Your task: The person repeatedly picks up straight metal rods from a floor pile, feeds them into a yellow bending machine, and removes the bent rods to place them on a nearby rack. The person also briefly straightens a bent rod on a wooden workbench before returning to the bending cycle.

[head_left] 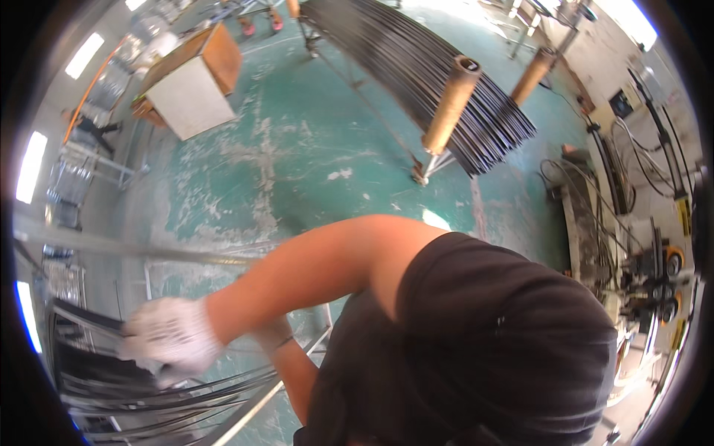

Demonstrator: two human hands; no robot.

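Observation:
My right arm reaches across to the left. At its end my right hand, in a white knitted glove, is at a stack of long dark strips at the lower left. Motion smears its fingers, and I cannot make out whether they grip a strip. My left forearm rises below the right one, with a thin dark band near the wrist. The left hand is hidden behind my right forearm. A pale metal bar runs from the left edge to near my right forearm.
A rack of long dark bars with brown posts stands ahead on the worn green floor. A wooden box is at the far left. Machinery with cables lines the right wall. A light metal frame rail lies low in front.

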